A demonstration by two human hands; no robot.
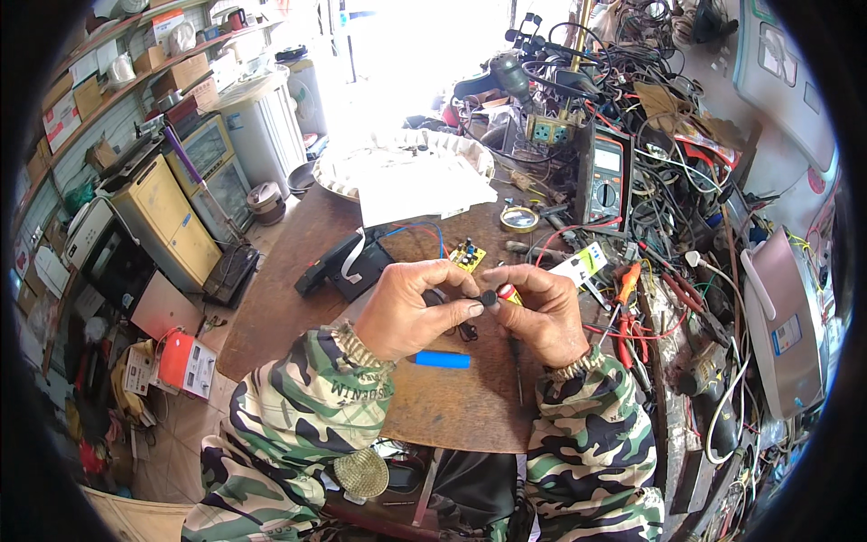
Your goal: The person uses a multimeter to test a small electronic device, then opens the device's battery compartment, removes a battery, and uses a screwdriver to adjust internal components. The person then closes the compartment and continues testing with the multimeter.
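Note:
Over the wooden workbench (423,397), my left hand (406,309) and my right hand (542,316) meet fingertip to fingertip. Between them they pinch a small round black piece (489,297), whose exact kind I cannot make out. A small red and pale tube (510,295) shows between my right thumb and fingers, partly hidden by them. Just below my left hand lies a blue cylindrical battery cell (442,359). Beyond my fingers sits a yellow circuit board (467,256). To its left is a black plastic housing (348,266) with red and blue wires and a white strip.
A multimeter (604,181) stands at the back right beside a heap of tangled cables (668,135). Pliers and screwdrivers with orange and red handles (627,285) lie at the right edge. White papers (420,185) rest on a round tray at the back. Left are cabinets (167,221).

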